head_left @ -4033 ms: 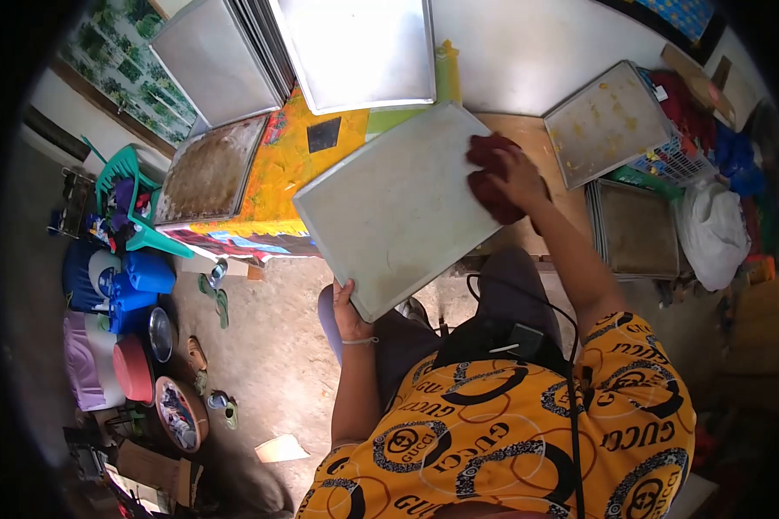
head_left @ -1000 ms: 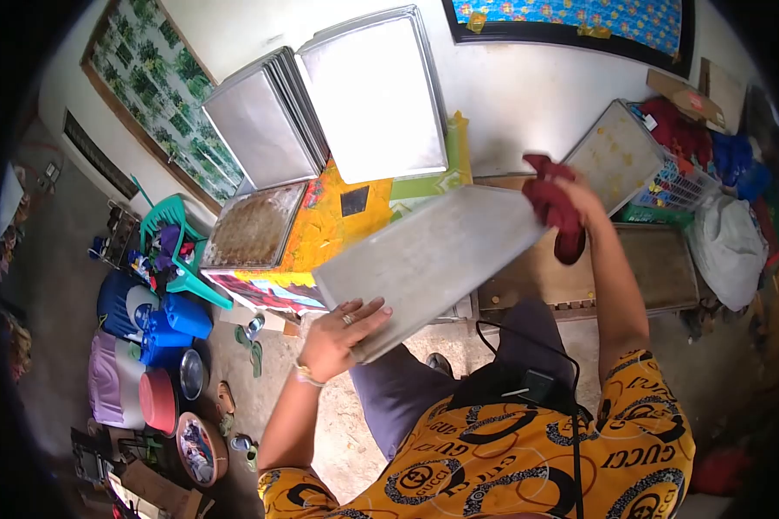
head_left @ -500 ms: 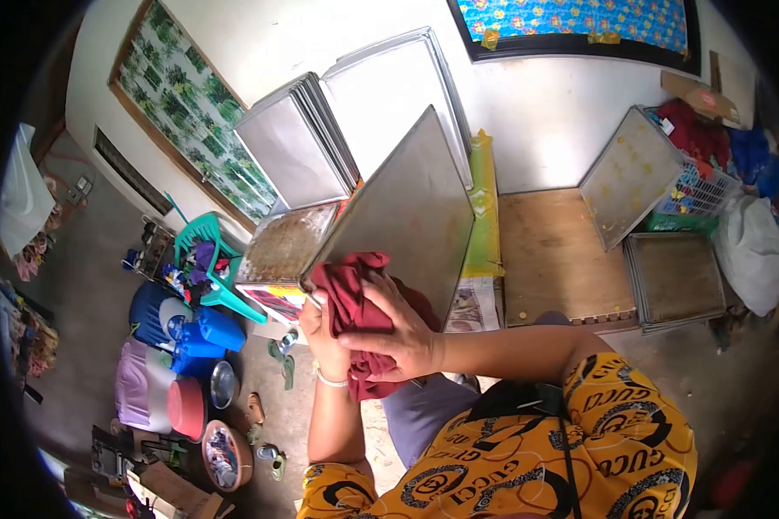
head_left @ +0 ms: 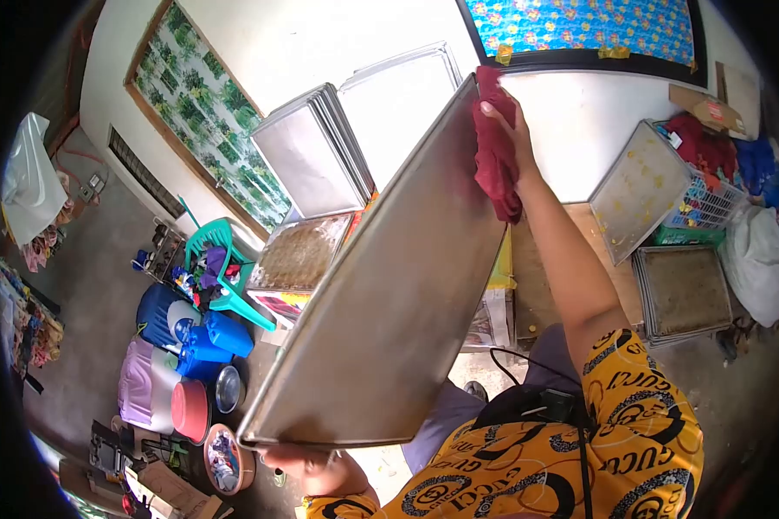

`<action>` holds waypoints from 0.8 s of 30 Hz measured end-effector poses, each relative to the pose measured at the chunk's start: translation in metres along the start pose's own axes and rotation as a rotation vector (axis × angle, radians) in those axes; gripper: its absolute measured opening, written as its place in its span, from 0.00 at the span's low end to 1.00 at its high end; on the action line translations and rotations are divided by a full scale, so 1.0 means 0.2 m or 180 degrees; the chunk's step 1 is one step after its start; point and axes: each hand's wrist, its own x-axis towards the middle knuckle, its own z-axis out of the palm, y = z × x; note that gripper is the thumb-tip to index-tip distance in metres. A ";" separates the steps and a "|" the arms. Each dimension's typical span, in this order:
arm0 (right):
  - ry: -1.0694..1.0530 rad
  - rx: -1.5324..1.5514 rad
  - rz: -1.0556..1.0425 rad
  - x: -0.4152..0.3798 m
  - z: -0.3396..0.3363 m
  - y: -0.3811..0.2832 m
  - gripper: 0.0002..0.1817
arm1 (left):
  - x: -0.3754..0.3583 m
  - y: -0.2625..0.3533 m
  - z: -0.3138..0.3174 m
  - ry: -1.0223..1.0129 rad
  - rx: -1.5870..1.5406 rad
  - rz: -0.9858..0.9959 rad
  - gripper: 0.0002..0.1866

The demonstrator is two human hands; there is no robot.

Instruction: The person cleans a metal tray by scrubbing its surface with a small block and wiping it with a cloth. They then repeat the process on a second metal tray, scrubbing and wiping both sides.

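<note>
A large flat metal tray (head_left: 372, 285) is held up at a slant in front of me. At its lower left edge my left hand (head_left: 296, 460) grips the tray from below, with most of the fingers hidden behind the rim. My right hand (head_left: 512, 130) presses a dark red cloth (head_left: 496, 160) against the tray's upper right corner. The cloth hangs down along the tray's right edge.
Stacked trays (head_left: 307, 156) lean on the wall at the back. A stained tray (head_left: 299, 253) lies left of the held one. On the right are a wooden board (head_left: 541, 277), more trays (head_left: 685, 290) and a laundry basket (head_left: 710, 203). A green chair (head_left: 212, 251) stands left.
My right hand has moved with the cloth up to the tray's far corner. The tray has come lower and closer, and my left hand has gone down to its bottom left edge.
</note>
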 end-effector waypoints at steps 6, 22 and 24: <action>0.0160 -0.0426 -0.1480 0.12 0.13 -0.33 0.28 | 0.05 -0.29 -0.66 -0.0705 -0.1666 -0.1934 0.39; -0.1790 -0.1745 -0.4266 -0.46 0.60 -0.28 0.38 | 0.03 -0.78 0.10 -0.0246 0.0433 -0.1455 0.43; -0.1925 -0.1704 -0.4176 -0.40 0.54 -0.29 0.37 | 0.00 -0.74 0.13 -0.0135 0.0597 -0.1436 0.40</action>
